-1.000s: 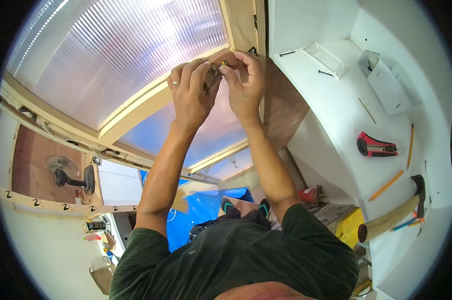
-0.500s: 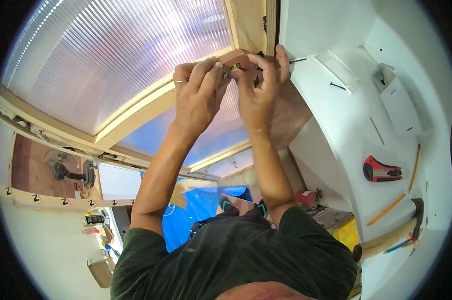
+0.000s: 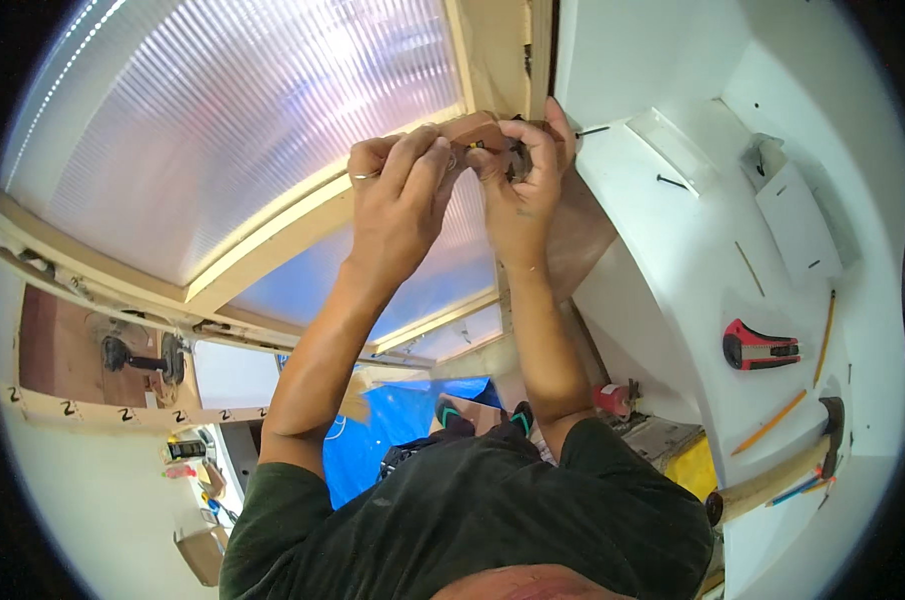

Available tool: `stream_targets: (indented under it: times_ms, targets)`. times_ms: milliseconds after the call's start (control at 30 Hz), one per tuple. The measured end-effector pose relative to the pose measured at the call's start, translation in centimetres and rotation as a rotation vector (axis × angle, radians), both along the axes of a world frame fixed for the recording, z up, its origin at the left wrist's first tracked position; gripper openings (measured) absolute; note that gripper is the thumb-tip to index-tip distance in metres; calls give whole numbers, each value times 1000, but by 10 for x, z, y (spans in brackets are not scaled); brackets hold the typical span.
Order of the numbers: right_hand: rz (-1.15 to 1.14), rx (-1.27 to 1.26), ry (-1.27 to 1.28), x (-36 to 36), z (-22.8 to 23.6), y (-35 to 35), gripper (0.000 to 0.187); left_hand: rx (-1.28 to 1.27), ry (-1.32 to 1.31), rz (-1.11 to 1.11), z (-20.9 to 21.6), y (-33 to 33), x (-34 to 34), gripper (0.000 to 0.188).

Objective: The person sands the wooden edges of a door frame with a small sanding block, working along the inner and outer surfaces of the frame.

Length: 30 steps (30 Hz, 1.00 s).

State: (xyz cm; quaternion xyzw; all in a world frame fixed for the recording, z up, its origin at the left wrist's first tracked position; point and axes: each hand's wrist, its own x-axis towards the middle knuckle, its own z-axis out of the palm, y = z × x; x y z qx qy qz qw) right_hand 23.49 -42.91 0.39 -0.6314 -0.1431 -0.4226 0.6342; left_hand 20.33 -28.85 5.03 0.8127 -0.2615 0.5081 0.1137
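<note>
Both hands are raised together at the wooden frame, around a reddish-brown wooden piece (image 3: pixel 473 128). My left hand (image 3: pixel 395 195), a ring on one finger, is closed with its fingertips pinched at the piece's left end. A small round metal part shows by those fingertips, too small to name. My right hand (image 3: pixel 525 195) has its thumb and forefinger bent against the right end, while another finger points up beside the white shelf. Between the hands sits a small yellow-and-black patch (image 3: pixel 476 145). The hands partly hide the piece, so I cannot tell whether it is fixed to the frame.
A ribbed translucent panel (image 3: pixel 243 130) in a pale wooden frame (image 3: pixel 273 238) fills the left. On the white shelf (image 3: pixel 673 260) at right lie a red-and-black utility knife (image 3: pixel 761 346), pencils, a hammer (image 3: pixel 773 485), a dark screw (image 3: pixel 671 182) and a white box (image 3: pixel 798 220). A blue tarp (image 3: pixel 373 425) covers floor below.
Both hands have lowered slightly, still at the wooden piece. My right hand's fingers have drawn in closer against it. The view has shifted a little.
</note>
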Motion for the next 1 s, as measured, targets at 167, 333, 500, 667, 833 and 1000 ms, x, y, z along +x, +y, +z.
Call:
stream_targets:
  times_ms: [167,333,500,667,833,1000]
  targets:
    - [35,96,-4,7,-4,-3,40,11,20,-7,2,-12,7,37]
    - [25,150,7,8,-10,-4,40,9,13,-3,-1,-21,9,40]
    - [4,117,71,9,-5,-10,42,22,91,-9,8,-28,15,41]
    - [148,273,68,17,-10,-8,40,18,114,-75,14,-33,16,30]
    - [81,64,-46,-2,-24,-17,46,15,-57,-159,-7,-12,-19,34]
    - [58,-209,-82,-43,-37,-14,55,1,25,-132,-36,28,-53,44]
